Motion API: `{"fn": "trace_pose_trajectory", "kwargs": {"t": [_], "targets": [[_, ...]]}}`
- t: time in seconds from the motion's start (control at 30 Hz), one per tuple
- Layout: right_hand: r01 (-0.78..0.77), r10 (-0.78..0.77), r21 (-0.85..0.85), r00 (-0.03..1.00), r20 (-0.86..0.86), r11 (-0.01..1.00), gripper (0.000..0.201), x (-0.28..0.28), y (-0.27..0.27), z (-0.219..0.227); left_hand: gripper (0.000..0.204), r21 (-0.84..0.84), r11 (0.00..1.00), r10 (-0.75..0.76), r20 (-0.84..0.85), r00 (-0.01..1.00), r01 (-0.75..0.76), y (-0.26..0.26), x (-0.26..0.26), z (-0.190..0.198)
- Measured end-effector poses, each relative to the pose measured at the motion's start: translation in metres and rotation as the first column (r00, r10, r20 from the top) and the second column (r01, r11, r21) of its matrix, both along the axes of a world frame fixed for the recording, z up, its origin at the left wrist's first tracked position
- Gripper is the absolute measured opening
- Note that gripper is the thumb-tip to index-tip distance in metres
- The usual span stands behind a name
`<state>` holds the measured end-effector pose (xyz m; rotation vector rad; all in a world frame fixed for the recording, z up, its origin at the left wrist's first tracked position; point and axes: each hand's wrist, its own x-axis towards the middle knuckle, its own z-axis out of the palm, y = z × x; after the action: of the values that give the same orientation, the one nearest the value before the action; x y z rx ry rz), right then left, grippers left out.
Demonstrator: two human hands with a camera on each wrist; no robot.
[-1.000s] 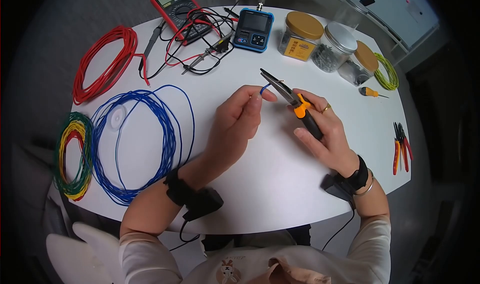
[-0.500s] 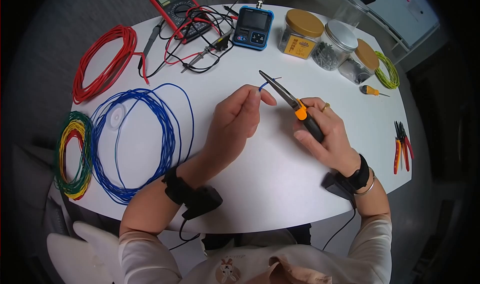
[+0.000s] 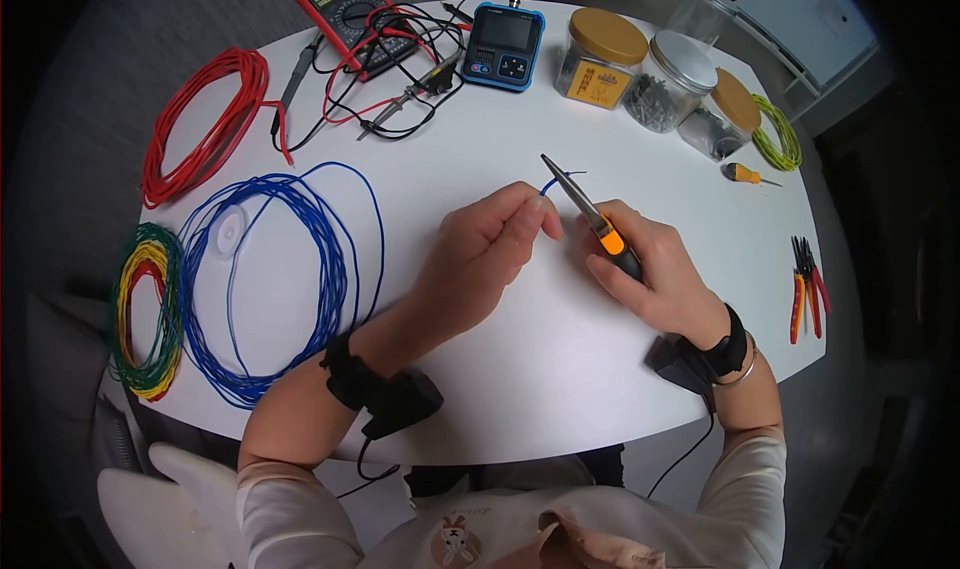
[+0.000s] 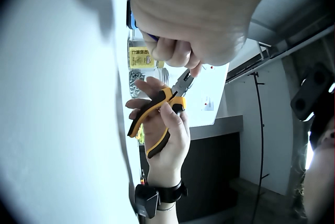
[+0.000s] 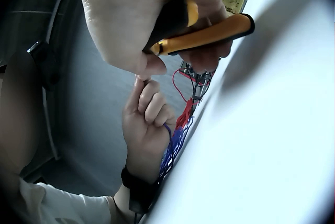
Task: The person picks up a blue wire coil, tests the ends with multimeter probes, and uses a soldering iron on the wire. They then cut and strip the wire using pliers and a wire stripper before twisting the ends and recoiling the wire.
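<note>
My left hand [image 3: 485,254] pinches a blue wire [image 3: 548,187] between thumb and index finger, its short end standing up past the fingertips. A thin bare tip [image 3: 577,173] shows beyond the blue insulation. In my right hand [image 3: 655,264] are needle-nose pliers [image 3: 572,191] with orange and black handles, gripped by curled fingers and thumb. Their jaws cross the wire just above my left fingertips in the head view. The left wrist view shows the handles [image 4: 152,110] spread apart in the palm. From the right wrist, the left hand [image 5: 149,111] appears below the pliers, fingers curled.
Coils of blue wire [image 3: 335,269], red wire [image 3: 240,119] and multicoloured wire [image 3: 125,334] lie at left. A multimeter [image 3: 350,14], tangled probes and a blue-edged tester [image 3: 503,49] are behind. Lidded jars [image 3: 655,109], a screwdriver [image 3: 742,174] and more pliers [image 3: 797,304] lie right.
Both hands have shifted slightly right and toward the body, with the wire and pliers between them. The plier tips now sit lower and farther right. Both grips persist.
</note>
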<state>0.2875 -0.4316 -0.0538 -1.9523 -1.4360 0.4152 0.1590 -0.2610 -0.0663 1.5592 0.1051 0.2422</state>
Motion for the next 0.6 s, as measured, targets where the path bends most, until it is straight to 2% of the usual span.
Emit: {"fn": "trace_pose_trajectory", "kwargs": {"t": [0.07, 0.17, 0.27, 0.37, 0.47, 0.57, 0.6], "targets": [[-0.005, 0.0, -0.09, 0.998, -0.065, 0.996, 0.031, 0.001, -0.001, 0.005, 0.033, 0.021, 1.0, -0.013, 0.004, 1.0, 0.013, 0.0, 0.0, 0.0], [-0.082, 0.07, -0.027, 0.952, -0.298, 0.996, 0.029, -0.001, 0.0, 0.006, 0.033, 0.042, 0.998, -0.037, 0.019, 0.999, 0.037, 0.004, -0.001, 0.0], [-0.089, 0.084, 0.016, 0.839, -0.538, 0.996, 0.029, -0.007, 0.0, 0.004, 0.034, 0.059, 0.998, -0.037, 0.026, 0.999, 0.035, 0.007, -0.002, 0.002], [-0.088, 0.095, 0.039, 0.845, -0.527, 0.995, 0.03, -0.005, 0.0, 0.002, 0.034, 0.057, 0.998, -0.039, 0.026, 0.999, 0.038, 0.008, -0.002, 0.001], [-0.11, 0.082, 0.009, 0.677, -0.732, 0.994, 0.03, -0.005, 0.0, 0.005, 0.032, 0.039, 0.999, -0.032, 0.035, 0.999, 0.03, 0.009, -0.001, 0.002], [-0.181, 0.133, 0.074, 0.345, -0.929, 0.981, 0.031, -0.006, -0.001, 0.005, 0.031, 0.011, 1.0, -0.008, -0.025, 1.0, 0.008, 0.011, -0.003, 0.002], [-0.185, 0.117, 0.016, 0.549, -0.827, 0.983, 0.033, -0.004, -0.002, 0.007, 0.031, 0.002, 1.0, -0.01, -0.048, 0.999, 0.01, 0.011, -0.002, 0.002]]}}
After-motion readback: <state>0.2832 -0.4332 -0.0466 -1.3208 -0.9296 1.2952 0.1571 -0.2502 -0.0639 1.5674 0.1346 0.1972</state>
